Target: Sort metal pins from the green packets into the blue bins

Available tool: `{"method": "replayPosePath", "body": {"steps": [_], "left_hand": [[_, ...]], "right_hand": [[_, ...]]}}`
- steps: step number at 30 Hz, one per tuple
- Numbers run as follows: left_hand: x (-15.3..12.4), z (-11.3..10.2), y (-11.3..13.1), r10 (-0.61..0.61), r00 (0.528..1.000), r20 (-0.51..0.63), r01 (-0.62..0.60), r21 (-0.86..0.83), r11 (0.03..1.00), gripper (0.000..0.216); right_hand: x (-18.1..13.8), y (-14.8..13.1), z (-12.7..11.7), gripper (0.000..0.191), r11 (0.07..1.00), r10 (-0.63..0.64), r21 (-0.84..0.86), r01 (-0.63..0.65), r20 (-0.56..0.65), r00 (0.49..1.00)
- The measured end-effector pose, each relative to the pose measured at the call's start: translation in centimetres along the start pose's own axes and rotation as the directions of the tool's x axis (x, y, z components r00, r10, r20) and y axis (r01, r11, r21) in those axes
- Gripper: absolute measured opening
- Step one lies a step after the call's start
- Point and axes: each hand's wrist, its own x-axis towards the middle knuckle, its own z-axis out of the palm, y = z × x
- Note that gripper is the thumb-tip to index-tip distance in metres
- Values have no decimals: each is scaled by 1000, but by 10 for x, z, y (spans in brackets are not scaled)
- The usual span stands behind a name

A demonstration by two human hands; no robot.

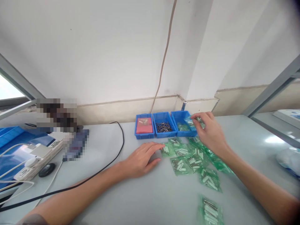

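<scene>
My left hand (142, 159) lies low over the table with its fingers stretched out and thumb apart. Its fingertips touch the edge of a small green plastic bag (168, 150) holding screws and white wall plugs. At the front right of the right-hand blue bin (184, 133), my right hand (208, 129) pinches another small plastic bag (191, 121), partly hidden by the fingers. Inside that bin lies a similar bag (182, 126). Several more filled green bags (181, 165) spread over the table between and below my hands, some overlapping; one bag (209, 211) lies apart near the front.
The middle blue bin (166, 135) holds loose screws (163, 127); the left bin (144, 136) holds a pink stack (144, 128). A black cable (123, 137) crosses over my left forearm. Power strips (35, 159) and a black mouse-like object (47, 169) sit at left.
</scene>
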Motion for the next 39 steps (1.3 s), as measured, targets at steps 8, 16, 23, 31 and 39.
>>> {"method": "replayPosePath", "body": {"steps": [8, 16, 23, 31, 39], "left_hand": [[1, -1, 1, -12, 1000, 21, 12, 1, 1000, 44], [3, -2, 0, 32, 999, 42, -34, 50, 998, 38], [6, -3, -1, 52, 991, 119, -64, 101, 993, 46], [4, -1, 0, -28, 999, 41, 25, 87, 996, 32], [4, 2, -1, -72, 997, -2, 71, 98, 993, 34]], "right_hand": [[1, -1, -1, 20, 999, -21, 28, 22, -23, 1000], [2, 3, 1, 23, 995, -7, 100, 3, 38, 999], [-2, 11, 7, 19, 995, -100, 3, 101, 149, 984], [-7, 7, 10, 27, 968, -140, -197, 157, 99, 985], [-16, -17, 9, 23, 966, -247, -69, 249, 41, 968]]}}
